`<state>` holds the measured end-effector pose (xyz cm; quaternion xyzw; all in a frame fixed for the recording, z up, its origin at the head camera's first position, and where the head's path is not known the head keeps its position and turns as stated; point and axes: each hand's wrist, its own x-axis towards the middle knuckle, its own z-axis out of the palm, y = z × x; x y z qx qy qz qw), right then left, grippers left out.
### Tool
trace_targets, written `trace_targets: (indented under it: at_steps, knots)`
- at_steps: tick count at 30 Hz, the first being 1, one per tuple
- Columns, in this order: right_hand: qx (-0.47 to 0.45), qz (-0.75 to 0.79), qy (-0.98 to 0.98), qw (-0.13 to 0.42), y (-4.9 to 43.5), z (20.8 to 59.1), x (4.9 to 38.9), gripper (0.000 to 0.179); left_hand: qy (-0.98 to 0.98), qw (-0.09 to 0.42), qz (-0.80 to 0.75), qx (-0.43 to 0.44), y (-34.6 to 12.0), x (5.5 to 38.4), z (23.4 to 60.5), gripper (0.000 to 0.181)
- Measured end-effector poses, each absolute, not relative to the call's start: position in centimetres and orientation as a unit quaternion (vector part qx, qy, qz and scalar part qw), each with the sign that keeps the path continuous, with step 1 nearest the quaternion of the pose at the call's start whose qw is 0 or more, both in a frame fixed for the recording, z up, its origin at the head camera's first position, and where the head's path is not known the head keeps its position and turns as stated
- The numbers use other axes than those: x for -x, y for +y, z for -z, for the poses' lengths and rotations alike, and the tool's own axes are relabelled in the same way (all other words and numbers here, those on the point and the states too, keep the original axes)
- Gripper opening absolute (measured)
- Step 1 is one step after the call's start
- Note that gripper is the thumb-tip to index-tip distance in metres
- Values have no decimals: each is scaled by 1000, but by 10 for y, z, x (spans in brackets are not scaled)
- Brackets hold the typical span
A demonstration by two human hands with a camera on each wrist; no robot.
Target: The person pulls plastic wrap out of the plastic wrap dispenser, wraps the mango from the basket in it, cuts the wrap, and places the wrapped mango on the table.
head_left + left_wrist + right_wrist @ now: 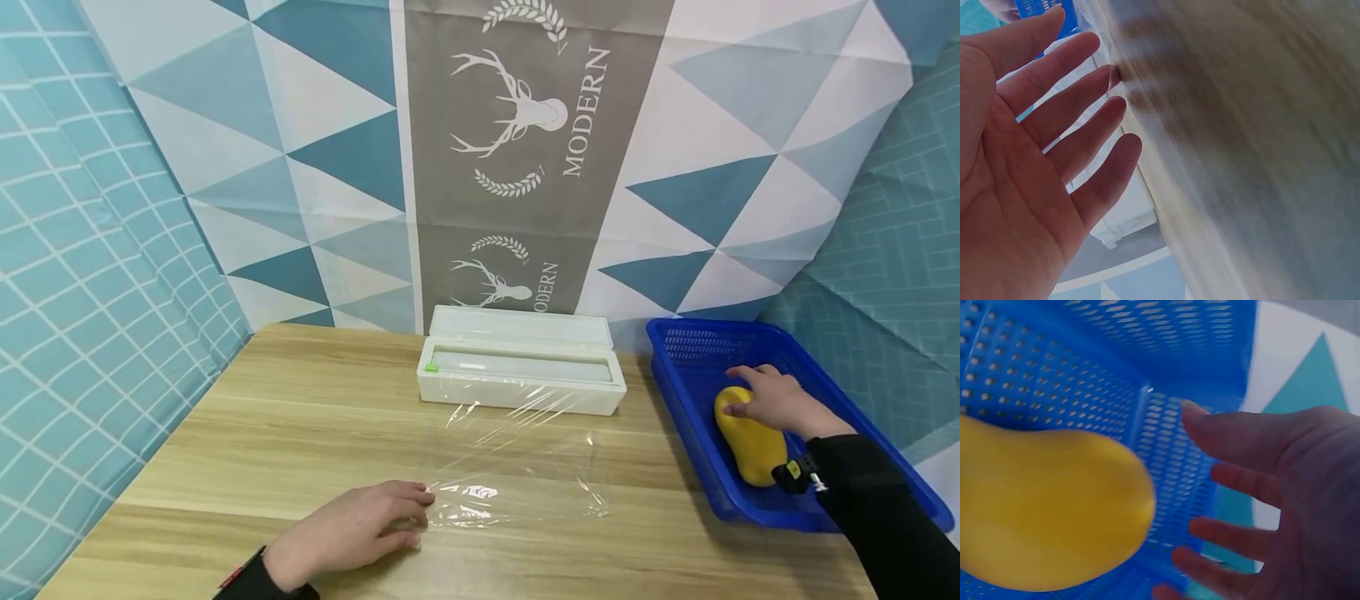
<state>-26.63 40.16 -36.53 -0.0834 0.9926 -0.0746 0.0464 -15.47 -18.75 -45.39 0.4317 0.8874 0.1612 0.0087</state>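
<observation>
I see the right hand [780, 403], nearer, fingers [1235, 537] spread by the far end of the squash [753, 450]; left hand [348, 527] relaxed.

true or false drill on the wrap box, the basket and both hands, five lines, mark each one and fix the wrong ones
1. Clear plastic wrap runs from the white dispenser box onto the wooden table. True.
2. The box is fully closed. False: its lid stands open.
3. The right hand is over the blue basket, which holds a yellow squash. True.
4. The right hand is gripping the squash. False: the right wrist view shows them apart.
5. The left hand is at the wrap's left edge. True.
</observation>
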Motion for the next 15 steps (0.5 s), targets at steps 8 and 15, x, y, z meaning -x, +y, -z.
trace_targets:
  at_steps: [8,15]
  knots:
    - [3,129,976,176,418,383,272,118,888,15,-167,-428,-188,153,455,20]
    - [-28,170,970,173,420,391,268,125,889,19,-171,-425,-188,153,455,20]
